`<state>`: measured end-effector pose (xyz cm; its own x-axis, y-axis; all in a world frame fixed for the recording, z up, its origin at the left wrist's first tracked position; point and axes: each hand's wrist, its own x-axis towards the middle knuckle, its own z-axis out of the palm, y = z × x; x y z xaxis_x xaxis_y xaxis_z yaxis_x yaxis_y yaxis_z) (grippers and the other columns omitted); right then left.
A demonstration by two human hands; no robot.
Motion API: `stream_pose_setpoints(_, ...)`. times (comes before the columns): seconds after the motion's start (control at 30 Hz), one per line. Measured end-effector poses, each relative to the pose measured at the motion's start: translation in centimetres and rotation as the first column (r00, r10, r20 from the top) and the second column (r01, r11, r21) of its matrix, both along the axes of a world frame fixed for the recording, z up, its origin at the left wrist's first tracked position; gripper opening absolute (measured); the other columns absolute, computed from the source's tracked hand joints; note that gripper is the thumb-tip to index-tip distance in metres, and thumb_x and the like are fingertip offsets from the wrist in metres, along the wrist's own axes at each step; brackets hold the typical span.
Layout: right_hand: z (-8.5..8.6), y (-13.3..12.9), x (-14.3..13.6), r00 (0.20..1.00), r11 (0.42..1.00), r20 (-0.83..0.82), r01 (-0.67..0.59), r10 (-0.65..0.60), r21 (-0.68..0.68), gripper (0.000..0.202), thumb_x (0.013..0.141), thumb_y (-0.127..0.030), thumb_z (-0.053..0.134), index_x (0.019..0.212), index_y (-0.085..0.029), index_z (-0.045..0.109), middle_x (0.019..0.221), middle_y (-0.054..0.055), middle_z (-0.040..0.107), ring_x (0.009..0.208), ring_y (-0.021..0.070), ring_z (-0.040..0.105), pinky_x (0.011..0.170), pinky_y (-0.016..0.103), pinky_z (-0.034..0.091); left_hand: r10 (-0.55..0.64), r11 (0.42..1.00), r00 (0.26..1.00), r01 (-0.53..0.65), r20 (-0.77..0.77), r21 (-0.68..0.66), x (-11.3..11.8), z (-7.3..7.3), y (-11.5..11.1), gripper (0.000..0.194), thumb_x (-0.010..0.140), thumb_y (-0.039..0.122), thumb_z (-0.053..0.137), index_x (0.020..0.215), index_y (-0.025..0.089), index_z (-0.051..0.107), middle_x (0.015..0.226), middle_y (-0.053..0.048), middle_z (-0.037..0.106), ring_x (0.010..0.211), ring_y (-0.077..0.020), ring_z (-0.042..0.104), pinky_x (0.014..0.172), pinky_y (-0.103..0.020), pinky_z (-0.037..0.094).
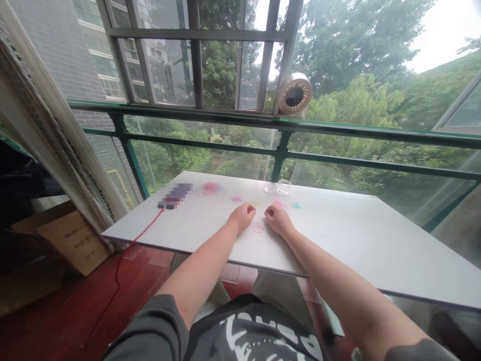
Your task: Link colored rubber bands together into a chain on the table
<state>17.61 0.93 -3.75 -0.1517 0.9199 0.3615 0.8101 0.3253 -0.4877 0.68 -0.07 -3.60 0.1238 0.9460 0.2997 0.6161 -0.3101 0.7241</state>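
Thin pink strands (257, 227) lie in a loose tangle near the front edge of a white table (361, 235), at 6 o'clock on a dial centered between a seated person's two hands, with 12 toward the window. The left hand (241, 217), at 9 o'clock, and the right hand (279, 219), at 3, rest close to the tabletop with fingers curled inward and a gap between them; whether either grips anything cannot be told. A faint yellow cluster (256, 203) sits at 12, a bright pink cluster (278, 203) at 2, just beyond the right hand, and a teal cluster (296, 205) farther out at 3. Toward 10 lie a small purple-pink cluster (236, 199) and, farther off, a larger red-pink heap (209, 188) tinged with blue. Two clear containers (284, 187) stand side by side at 1 o'clock. Between 9 and 10, a pixelated dark device (177, 194) trails a red cable (140, 235) over the table's edge. A green railing (240, 117) runs beyond, before trees (349, 100).
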Motion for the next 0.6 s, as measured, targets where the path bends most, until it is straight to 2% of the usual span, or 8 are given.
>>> stream_pose_setpoints(0.1, 0.3, 1.6, -0.9, 0.998, 0.999, 0.044, 0.051, -0.050, -0.013, 0.012, 0.075, -0.021, 0.050, 0.077, -0.017, 0.061, 0.079, 0.004, 0.064, 0.073, 0.0131, 0.055, 0.067, 0.023, 0.038, -0.006, 1.000, 1.000, 0.006, -0.012, -0.009, 0.0, 0.0, -0.1, 0.017, 0.078, 0.025, 0.047, 0.090, 0.019, 0.058, 0.090, -0.003, 0.066, 0.081, -0.0147, 0.058, 0.076, -0.026, 0.044)
stream_pose_setpoints(0.4, 1.2, 5.0, -3.3, 0.971, 0.968, 0.039, 0.240, -0.237, -0.078, 0.018, 0.075, -0.022, 0.049, 0.081, -0.018, 0.065, 0.082, 0.005, 0.067, 0.076, 0.0147, 0.059, 0.065, 0.022, 0.039, -0.045, 0.999, 0.992, 0.044, -0.122, -0.011, 0.2, -0.2, -0.5, 0.018, 0.078, 0.025, 0.046, 0.091, 0.022, 0.058, 0.090, -0.001, 0.065, 0.078, -0.0144, 0.058, 0.075, -0.026, 0.044)
stream_pose_setpoints(0.5, 1.4, 5.5, -3.1, 0.967, 0.962, 0.066, 0.252, -0.246, -0.101, 0.020, 0.074, -0.020, 0.049, 0.082, -0.018, 0.067, 0.084, 0.006, 0.068, 0.077, 0.0157, 0.060, 0.066, 0.022, 0.040, -0.053, 0.999, 0.992, 0.053, -0.113, -0.009, 0.3, -0.2, -0.5, 0.018, 0.077, 0.023, 0.046, 0.091, 0.022, 0.059, 0.089, -0.001, 0.065, 0.078, -0.0139, 0.058, 0.076, -0.025, 0.044)
stream_pose_setpoints(0.6, 1.6, 5.7, -2.8, 0.974, 0.972, 0.109, 0.208, -0.196, -0.110, 0.021, 0.073, -0.019, 0.050, 0.083, -0.018, 0.068, 0.084, 0.008, 0.068, 0.077, 0.0172, 0.061, 0.066, 0.023, 0.042, -0.055, 0.998, 0.994, 0.055, -0.091, -0.004, 0.3, -0.1, -0.6, 0.018, 0.077, 0.021, 0.046, 0.090, 0.022, 0.059, 0.087, -0.001, 0.066, 0.078, -0.0143, 0.058, 0.076, -0.026, 0.044)
